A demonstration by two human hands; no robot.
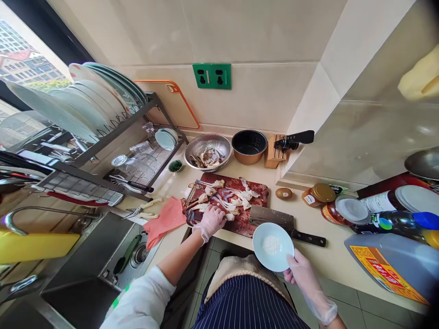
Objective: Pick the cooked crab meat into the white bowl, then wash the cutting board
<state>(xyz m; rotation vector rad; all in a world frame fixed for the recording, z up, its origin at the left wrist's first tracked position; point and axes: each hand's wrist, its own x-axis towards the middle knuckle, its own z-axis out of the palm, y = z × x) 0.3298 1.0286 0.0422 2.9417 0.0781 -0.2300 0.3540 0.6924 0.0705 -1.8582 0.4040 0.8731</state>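
Raw meat pieces [244, 197], pale and pinkish with dark bluish parts, lie spread over a dark red cutting board [262, 186]. My left hand [212, 221], in a clear glove, is at the board's near edge with its fingers curled down on a piece of meat; the fingertips are partly hidden. In my gloved right hand [303, 269], a small pale blue plate [265, 257] is gripped by its rim, thumb on top. White powder [271, 244] sits in the plate's middle. Below the meat, a cleaver [274, 217] lies across the board's right edge, its handle over the counter.
Behind the board stand a metal colander [208, 138] with meat scraps, a black-lined pot [249, 157] and a knife block [273, 157]. Jars [318, 195] and a large jug [387, 262] line the right side. Left are a dish rack [137, 122], pink cloth [166, 218] and sink [82, 256].
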